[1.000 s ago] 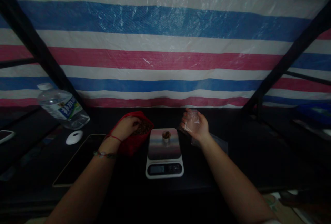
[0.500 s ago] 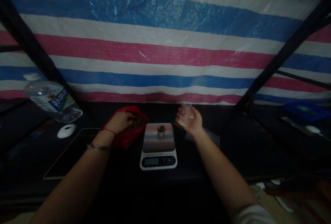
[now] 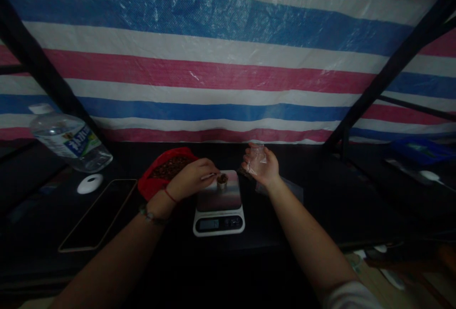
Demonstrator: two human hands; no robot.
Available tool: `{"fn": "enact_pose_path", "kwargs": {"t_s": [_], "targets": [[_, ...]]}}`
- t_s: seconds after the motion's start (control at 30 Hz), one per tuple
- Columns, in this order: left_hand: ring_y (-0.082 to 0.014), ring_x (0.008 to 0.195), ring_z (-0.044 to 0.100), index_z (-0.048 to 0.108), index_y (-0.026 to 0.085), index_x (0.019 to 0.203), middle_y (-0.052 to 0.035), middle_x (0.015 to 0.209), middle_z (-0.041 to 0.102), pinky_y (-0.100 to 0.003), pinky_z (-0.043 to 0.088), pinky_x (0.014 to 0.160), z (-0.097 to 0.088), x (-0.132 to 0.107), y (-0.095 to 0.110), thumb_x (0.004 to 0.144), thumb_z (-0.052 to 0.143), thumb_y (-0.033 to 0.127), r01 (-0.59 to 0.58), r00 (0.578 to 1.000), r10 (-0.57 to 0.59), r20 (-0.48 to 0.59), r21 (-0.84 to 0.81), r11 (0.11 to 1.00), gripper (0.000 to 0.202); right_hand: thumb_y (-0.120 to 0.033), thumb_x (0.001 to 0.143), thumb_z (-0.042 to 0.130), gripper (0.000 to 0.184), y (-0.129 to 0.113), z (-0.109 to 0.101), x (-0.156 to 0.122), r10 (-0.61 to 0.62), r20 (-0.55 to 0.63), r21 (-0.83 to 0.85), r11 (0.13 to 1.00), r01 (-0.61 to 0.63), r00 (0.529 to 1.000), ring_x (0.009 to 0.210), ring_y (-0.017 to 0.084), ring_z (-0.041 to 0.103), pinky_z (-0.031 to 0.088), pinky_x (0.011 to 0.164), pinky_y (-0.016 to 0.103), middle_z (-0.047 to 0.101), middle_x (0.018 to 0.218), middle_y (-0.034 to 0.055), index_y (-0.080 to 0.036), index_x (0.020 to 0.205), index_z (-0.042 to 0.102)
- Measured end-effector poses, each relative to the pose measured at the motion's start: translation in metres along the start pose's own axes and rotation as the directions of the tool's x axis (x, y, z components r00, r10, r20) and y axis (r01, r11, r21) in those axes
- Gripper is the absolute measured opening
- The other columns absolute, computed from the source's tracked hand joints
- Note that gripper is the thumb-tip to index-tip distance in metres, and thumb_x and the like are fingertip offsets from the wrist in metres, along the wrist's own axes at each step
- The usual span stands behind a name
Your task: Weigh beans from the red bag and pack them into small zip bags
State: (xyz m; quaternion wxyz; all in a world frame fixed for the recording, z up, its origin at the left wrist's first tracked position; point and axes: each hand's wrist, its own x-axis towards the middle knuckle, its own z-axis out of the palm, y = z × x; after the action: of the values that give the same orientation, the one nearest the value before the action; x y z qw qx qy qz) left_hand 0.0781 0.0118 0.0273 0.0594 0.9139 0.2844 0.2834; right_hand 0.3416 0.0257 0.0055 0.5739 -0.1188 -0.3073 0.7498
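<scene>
A small kitchen scale (image 3: 218,204) stands on the dark table, with a little cup (image 3: 222,181) of brown bits on its platform. My left hand (image 3: 190,179) is over the scale's left edge, fingers pinched on a thin pale tool whose tip reaches the cup. Left of the scale, a red bag (image 3: 162,174) lies open and is full of brown pieces. My right hand (image 3: 261,167) is raised to the right of the scale, fingers curled round a small clear plastic bag (image 3: 257,158).
A water bottle (image 3: 66,138) lies tilted at the left, with a white round object (image 3: 90,183) and a dark tablet (image 3: 98,213) below it. More clear plastic (image 3: 290,190) lies right of the scale. Black frame bars and a striped tarp stand behind.
My left hand has come out of the red bag and moved right to the cup on the scale. My right hand has stayed in place with the plastic bag.
</scene>
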Motion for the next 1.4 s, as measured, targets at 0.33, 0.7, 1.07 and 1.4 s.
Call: {"fn": "enact_pose_path", "kwargs": {"t_s": [0.33,0.7,1.07,1.4], "targets": [[-0.0136,0.091,0.060,0.068,0.019,0.101,-0.0053,0.098,0.064,-0.025,0.050,0.083,0.010,0.003,0.013,0.089,0.054,0.020,-0.053,0.996,0.057,0.072,-0.054,0.997,0.019,-0.042,0.078,0.057,0.033,0.000,0.001,0.000,0.008,0.007,-0.004,1.000,-0.008,1.000,0.072,0.015,0.061,0.050,0.064,0.031,0.068,0.089,0.0012,-0.022,0.104,0.060],[-0.0147,0.094,0.059,0.069,0.021,0.104,-0.0054,0.101,0.064,-0.027,0.049,0.085,0.011,0.000,0.004,0.087,0.059,0.028,-0.049,0.996,0.055,0.072,-0.085,0.995,0.021,-0.043,0.078,0.056,0.032,-0.002,0.002,-0.001,-0.002,-0.008,-0.008,1.000,0.002,1.000,0.073,0.016,0.062,0.051,0.063,0.031,0.069,0.088,0.0007,-0.023,0.103,0.062],[-0.0163,0.096,0.060,0.068,0.021,0.103,-0.0057,0.102,0.065,-0.030,0.049,0.087,0.011,0.001,0.009,0.084,0.063,0.030,-0.017,0.999,0.022,0.048,-0.086,0.996,0.021,-0.043,0.080,0.055,0.031,-0.003,0.004,-0.002,-0.004,-0.021,-0.008,1.000,0.004,1.000,0.073,0.017,0.062,0.051,0.064,0.032,0.069,0.088,0.0014,-0.023,0.103,0.061],[-0.0181,0.099,0.059,0.066,0.020,0.107,-0.0068,0.105,0.065,-0.032,0.048,0.089,0.012,0.001,0.004,0.083,0.063,0.032,0.038,0.997,-0.034,0.073,-0.058,0.998,0.026,-0.043,0.077,0.059,0.037,-0.002,0.001,-0.001,0.008,0.000,0.001,1.000,-0.008,1.000,0.073,0.016,0.062,0.051,0.065,0.031,0.068,0.087,0.0010,-0.021,0.106,0.060]]}}
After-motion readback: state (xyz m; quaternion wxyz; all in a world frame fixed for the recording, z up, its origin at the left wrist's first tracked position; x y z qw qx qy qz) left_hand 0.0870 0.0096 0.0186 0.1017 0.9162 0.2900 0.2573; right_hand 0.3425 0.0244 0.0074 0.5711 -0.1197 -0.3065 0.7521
